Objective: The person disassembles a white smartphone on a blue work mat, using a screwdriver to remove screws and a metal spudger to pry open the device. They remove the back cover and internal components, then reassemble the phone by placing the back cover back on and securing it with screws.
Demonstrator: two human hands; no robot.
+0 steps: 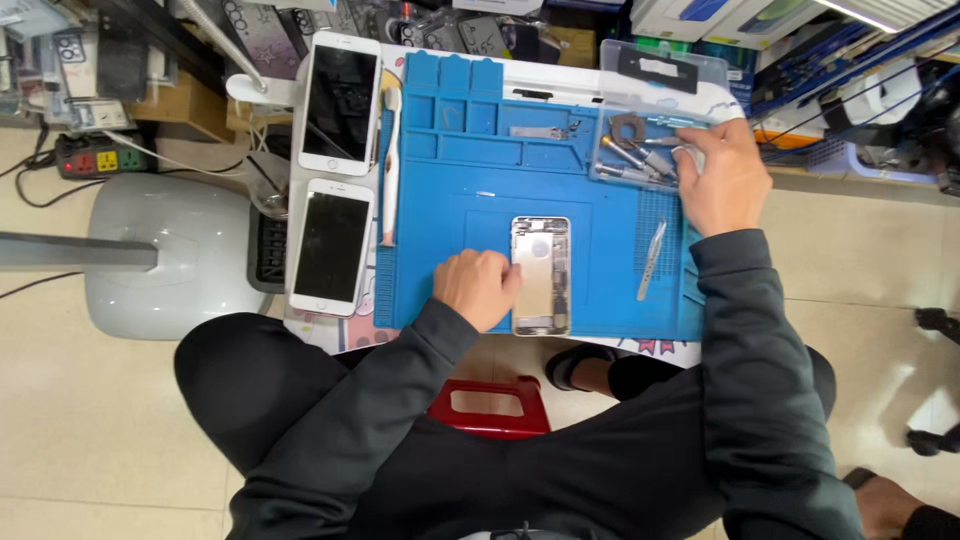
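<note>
Opened phone (pixel 541 275) mid-mat (pixel 470 190), near its 6 o'clock edge.
Left hand (pixel 478 288) curled, steadies the phone's 9 o'clock side; right hand (pixel 722 180) pinches tools in tray (pixel 660 75); tweezers (pixel 651 260) at 3 o'clock.

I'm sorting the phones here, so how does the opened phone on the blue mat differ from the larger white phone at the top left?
The opened phone shows bare metal insides with no screen; the larger white phone has its dark screen in place. The opened phone lies on the blue mat with the left hand on it; the larger white phone lies off the mat, untouched. Both lie flat, lengthwise.
</note>
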